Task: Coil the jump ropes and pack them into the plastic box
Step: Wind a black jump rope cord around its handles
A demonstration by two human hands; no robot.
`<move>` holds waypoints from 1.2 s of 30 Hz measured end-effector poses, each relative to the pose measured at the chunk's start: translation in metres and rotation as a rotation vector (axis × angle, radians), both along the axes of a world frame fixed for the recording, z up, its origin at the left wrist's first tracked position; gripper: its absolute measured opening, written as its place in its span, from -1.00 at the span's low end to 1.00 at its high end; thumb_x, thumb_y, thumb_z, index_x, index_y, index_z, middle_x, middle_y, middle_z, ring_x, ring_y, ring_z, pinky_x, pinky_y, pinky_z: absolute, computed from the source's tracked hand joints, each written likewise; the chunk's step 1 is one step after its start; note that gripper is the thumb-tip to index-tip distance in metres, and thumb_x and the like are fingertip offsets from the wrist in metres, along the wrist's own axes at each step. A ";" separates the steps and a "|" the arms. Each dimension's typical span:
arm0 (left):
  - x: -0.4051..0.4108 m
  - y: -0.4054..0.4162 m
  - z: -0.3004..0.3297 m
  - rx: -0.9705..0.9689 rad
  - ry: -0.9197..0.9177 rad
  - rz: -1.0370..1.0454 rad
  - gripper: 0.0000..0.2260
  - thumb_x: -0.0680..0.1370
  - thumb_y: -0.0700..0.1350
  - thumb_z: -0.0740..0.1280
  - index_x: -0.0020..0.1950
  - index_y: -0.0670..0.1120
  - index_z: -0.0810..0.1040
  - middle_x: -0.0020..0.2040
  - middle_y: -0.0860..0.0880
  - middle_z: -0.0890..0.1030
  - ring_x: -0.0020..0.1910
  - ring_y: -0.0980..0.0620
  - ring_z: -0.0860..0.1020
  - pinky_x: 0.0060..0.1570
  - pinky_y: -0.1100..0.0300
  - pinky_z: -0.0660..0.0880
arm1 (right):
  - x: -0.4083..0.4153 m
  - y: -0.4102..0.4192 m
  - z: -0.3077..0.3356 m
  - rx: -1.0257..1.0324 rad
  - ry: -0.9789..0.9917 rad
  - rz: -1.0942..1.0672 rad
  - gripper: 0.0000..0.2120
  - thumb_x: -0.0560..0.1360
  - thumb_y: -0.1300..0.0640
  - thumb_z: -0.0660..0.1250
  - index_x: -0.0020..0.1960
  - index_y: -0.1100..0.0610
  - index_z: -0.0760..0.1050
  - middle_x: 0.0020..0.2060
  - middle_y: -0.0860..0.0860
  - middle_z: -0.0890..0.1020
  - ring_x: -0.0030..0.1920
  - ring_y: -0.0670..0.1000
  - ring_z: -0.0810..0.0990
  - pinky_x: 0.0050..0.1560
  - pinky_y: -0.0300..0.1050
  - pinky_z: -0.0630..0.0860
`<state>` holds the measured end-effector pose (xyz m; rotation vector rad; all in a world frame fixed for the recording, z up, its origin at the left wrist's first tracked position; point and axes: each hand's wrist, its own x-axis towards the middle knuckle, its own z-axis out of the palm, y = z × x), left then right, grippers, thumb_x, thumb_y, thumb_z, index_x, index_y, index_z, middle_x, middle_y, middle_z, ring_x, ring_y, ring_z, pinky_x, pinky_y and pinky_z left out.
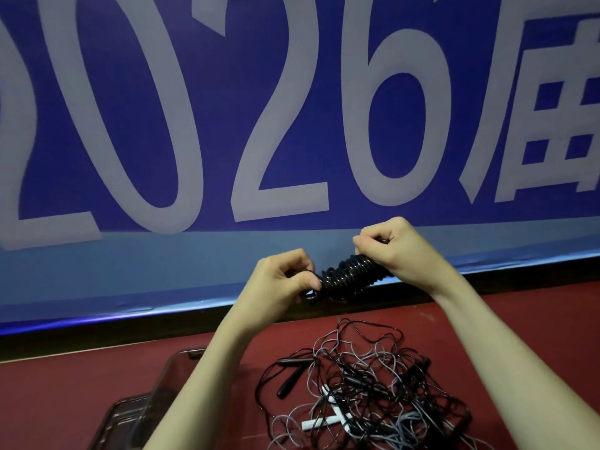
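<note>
Both hands are raised in front of a blue banner (pixel 227 125) with large pale numerals. The left hand (pixel 285 280) has its fingers curled and pinches the lower left end of a tightly wound black jump rope (pixel 349 276); a loop of cord shows under its thumb. The right hand (pixel 396 251), up and to the right of the left one, curls its fingers over the upper end of the same coil. The coil runs slantwise between the two hands, its turns packed side by side.

Below the hands, on the red floor (pixel 65 401), lies a loose tangle of ropes (pixel 367 388), black and grey cords crossing one another. A black handle (pixel 289 383) lies at its left edge and white handles (pixel 319 423) lie among the cords. Under the left forearm, to the left of the tangle, sits the clear plastic box (pixel 136 414), partly hidden by the arm; what it holds cannot be told
</note>
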<state>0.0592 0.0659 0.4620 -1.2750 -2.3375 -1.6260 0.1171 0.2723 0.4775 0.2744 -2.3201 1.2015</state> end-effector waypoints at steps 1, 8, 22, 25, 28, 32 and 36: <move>0.001 0.001 -0.001 0.022 -0.049 -0.050 -0.89 0.35 -0.11 0.34 -0.31 -0.08 0.42 -0.48 0.13 0.36 -0.49 0.19 0.27 -0.46 0.39 0.28 | 0.001 -0.001 0.001 -0.046 -0.013 0.039 -0.59 0.57 0.29 0.25 -0.40 0.40 0.23 -0.52 0.06 0.21 -0.46 -0.03 0.18 -0.42 -0.20 0.17; 0.015 0.020 0.004 0.421 -0.353 -0.152 -0.75 0.62 0.03 0.19 -0.22 -0.03 0.28 -0.41 0.00 0.31 -0.50 0.13 0.22 -0.50 0.38 0.20 | -0.011 -0.011 -0.008 -0.547 -0.016 0.065 -0.69 0.44 0.12 0.32 -0.40 0.25 0.40 -0.43 0.14 0.31 -0.44 0.06 0.33 -0.39 -0.13 0.20; 0.018 0.025 0.008 0.496 -0.360 0.043 -0.83 0.63 -0.25 0.17 0.04 -0.15 0.56 -0.09 -0.10 0.57 -0.30 0.11 0.54 -0.28 0.30 0.49 | -0.024 -0.016 -0.021 -0.413 0.474 -0.474 -0.59 0.57 0.17 0.20 -0.35 0.43 0.36 -0.53 0.06 0.24 -0.46 -0.05 0.20 -0.40 -0.13 0.16; 0.016 0.022 0.010 0.472 -0.379 0.050 -0.78 0.62 -0.08 0.24 0.05 -0.18 0.61 -0.14 -0.04 0.62 -0.22 0.12 0.58 -0.17 0.32 0.51 | -0.020 -0.020 -0.023 -0.145 0.696 -0.537 -0.62 0.60 0.20 0.15 -0.34 0.35 0.43 -0.54 0.01 0.34 -0.46 0.02 0.28 -0.43 -0.27 0.13; 0.011 0.016 0.014 0.471 -0.414 0.051 -0.85 0.61 -0.17 0.27 0.03 -0.14 0.63 -0.09 -0.03 0.68 -0.14 0.12 0.64 -0.08 0.33 0.54 | -0.027 -0.018 -0.033 0.106 0.802 -0.520 -0.65 0.63 0.19 0.11 -0.25 0.32 0.47 -0.39 0.08 0.47 -0.38 -0.07 0.33 -0.36 -0.28 0.25; 0.004 0.010 0.012 0.434 -0.310 0.213 -0.78 0.59 -0.37 0.23 -0.04 -0.12 0.61 -0.17 -0.03 0.66 -0.27 0.18 0.64 -0.21 0.39 0.52 | -0.027 -0.015 -0.041 0.223 0.538 -0.311 -0.55 0.63 -0.15 0.06 0.03 0.22 0.47 -0.16 -0.05 0.49 -0.25 -0.09 0.43 -0.31 -0.17 0.39; -0.004 0.001 0.008 0.378 -0.149 0.342 -0.75 0.58 -0.36 0.25 -0.10 -0.06 0.61 -0.17 -0.03 0.68 -0.23 0.12 0.67 -0.14 0.32 0.58 | -0.020 -0.025 -0.032 0.145 0.145 -0.056 -0.63 0.47 -0.22 0.32 0.20 -0.10 0.42 0.05 -0.23 0.40 -0.03 -0.29 0.47 -0.08 -0.32 0.40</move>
